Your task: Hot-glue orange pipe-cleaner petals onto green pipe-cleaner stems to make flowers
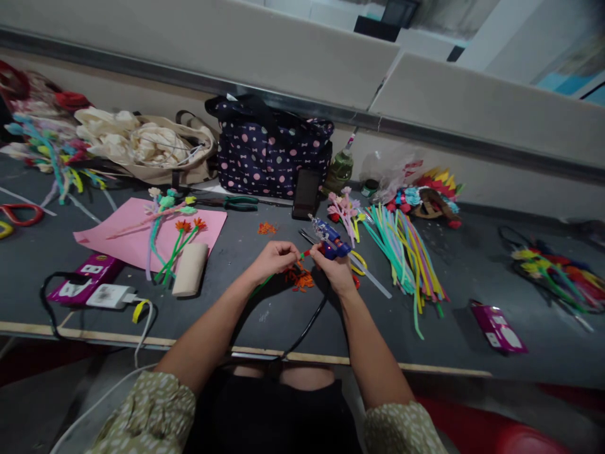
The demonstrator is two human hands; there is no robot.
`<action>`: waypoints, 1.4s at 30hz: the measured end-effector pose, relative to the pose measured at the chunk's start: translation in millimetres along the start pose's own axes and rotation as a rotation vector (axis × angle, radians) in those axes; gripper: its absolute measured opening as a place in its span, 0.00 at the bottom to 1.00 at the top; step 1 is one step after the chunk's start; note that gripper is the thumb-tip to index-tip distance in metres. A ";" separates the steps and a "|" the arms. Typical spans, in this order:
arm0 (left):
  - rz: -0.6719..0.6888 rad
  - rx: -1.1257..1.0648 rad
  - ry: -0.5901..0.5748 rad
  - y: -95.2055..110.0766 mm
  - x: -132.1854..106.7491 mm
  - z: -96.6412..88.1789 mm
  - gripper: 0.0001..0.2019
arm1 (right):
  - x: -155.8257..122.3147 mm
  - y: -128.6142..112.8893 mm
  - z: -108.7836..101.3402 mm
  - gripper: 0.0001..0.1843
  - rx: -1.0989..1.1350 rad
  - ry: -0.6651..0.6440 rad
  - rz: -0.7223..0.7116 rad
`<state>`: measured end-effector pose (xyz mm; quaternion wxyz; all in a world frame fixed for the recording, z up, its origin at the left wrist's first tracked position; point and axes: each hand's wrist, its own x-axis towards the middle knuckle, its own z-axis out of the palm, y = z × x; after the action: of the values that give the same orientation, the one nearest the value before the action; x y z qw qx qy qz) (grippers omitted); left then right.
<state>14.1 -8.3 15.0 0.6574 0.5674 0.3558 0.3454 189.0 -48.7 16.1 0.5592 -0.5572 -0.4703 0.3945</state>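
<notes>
The left hand's point(275, 260) fingers were pinched on a green stem point(262, 285), which ran back beneath that hand. Its red tip point(307, 253) lay between both hands, just right of the left fingertips. The right hand's point(336, 268) fingers curled beside the blue glue gun point(331, 238), their grip unclear. Both forearms point(215, 315) angled inward near orange scraps point(302, 280).

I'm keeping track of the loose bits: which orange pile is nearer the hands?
The larger orange pile, between the left hand and the right hand; the smaller orange pile lies farther back, in front of the dotted bag.
</notes>
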 end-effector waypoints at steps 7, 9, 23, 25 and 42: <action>-0.001 0.004 -0.011 1.0 0.0 0.1 0.08 | 0.9 -0.6 -1.4 0.11 -0.051 0.002 -0.008; -0.003 0.012 -0.012 1.5 0.3 0.3 0.08 | 1.1 -0.9 -1.6 0.11 -0.065 0.003 -0.011; 0.020 0.052 0.050 -0.4 1.5 -4.3 0.15 | 7.2 8.0 -1.8 0.18 0.116 0.130 -0.022; 0.054 0.052 0.105 -3.1 4.0 -6.8 0.17 | 7.1 6.2 -1.2 0.19 0.147 0.120 -0.006; 0.158 -0.090 0.505 -3.0 11.7 -23.5 0.21 | 4.2 16.5 5.1 0.12 -0.225 -0.136 -0.029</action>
<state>0.0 13.1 8.7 0.5433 0.4595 0.4475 0.5417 186.5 -42.2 -0.3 0.4655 -0.5816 -0.5565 0.3679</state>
